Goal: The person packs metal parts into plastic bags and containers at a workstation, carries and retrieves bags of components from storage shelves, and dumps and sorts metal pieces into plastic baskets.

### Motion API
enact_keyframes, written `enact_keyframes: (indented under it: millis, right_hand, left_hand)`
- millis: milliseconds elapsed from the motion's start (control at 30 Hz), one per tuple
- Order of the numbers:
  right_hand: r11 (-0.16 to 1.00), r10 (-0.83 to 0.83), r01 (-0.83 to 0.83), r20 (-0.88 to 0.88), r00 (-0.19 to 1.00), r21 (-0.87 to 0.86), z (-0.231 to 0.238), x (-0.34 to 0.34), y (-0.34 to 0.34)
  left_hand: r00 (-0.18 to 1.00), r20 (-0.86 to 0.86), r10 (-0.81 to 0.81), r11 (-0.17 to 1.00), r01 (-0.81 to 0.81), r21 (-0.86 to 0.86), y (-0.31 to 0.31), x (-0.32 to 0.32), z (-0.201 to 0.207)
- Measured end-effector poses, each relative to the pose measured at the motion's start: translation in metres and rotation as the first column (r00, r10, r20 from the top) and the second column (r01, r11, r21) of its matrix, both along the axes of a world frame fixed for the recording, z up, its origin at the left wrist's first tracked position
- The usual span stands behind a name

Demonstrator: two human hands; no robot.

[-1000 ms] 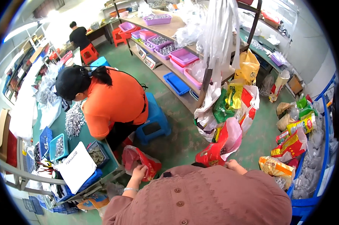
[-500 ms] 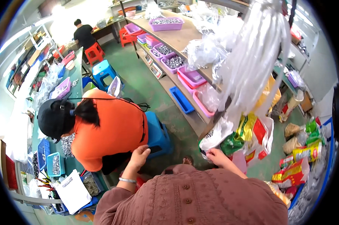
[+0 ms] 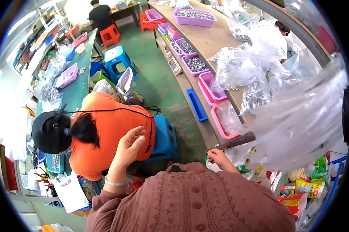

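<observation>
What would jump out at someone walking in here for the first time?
Probably the person in a bright orange top, left of centre, beside a green worktable. Next, the big bunch of translucent plastic spread across the right side, and the purple tray of shiny metal pieces on the brown shelf near the top. Lower down, left of centre, the wearer's left hand is raised, fingers loosely open.

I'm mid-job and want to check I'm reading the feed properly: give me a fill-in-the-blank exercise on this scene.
1. The bare left hand is raised beside a seated co-worker whose shirt is ____.
2. That co-worker's moulded plastic stool is coloured ____.
3. Compared with the bare right hand, only the ____ one has a pale, rounded bracelet at its wrist.
4. Small parts in the long purple plastic tray are coloured ____.

Missing words: orange; blue; left; silver.
</observation>
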State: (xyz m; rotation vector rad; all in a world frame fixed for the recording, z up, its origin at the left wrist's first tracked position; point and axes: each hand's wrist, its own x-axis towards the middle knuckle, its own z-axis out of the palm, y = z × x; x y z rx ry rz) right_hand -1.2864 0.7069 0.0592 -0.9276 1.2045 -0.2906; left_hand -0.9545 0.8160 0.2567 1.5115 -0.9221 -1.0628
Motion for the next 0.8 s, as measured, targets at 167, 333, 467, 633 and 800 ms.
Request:
enact_keyframes:
  millis: [167,333,467,633,800]
  right_hand:
    - [0.999,-0.021,0.025,-0.155,0.988,0.023,-0.027,0.055,-0.048]
    - [0.996,0.083,-0.086,-0.205,0.975,-0.007,-0.035,0.141,-0.102]
    - [0.935,0.341,-0.355,-0.332,0.880,0.019,-0.039,0.208,-0.147]
    - [0.741,0.576,-0.671,-0.543,0.611,0.030,-0.071,0.282,-0.226]
    - [0.400,0.711,-0.889,-0.687,0.149,0.221,-0.120,0.315,-0.317]
  left_hand:
    - [0.997,-0.036,-0.066,0.992,0.062,-0.113,-0.016,0.020,0.009]
    - [0.999,-0.034,-0.032,0.986,0.026,-0.164,-0.023,0.050,0.011]
    - [0.993,-0.113,-0.022,0.978,-0.002,-0.208,-0.039,0.069,0.011]
    - [0.982,-0.107,0.158,0.976,-0.172,-0.135,-0.054,0.093,0.004]
    - [0.931,-0.136,0.340,0.932,-0.352,-0.081,-0.068,0.091,0.001]
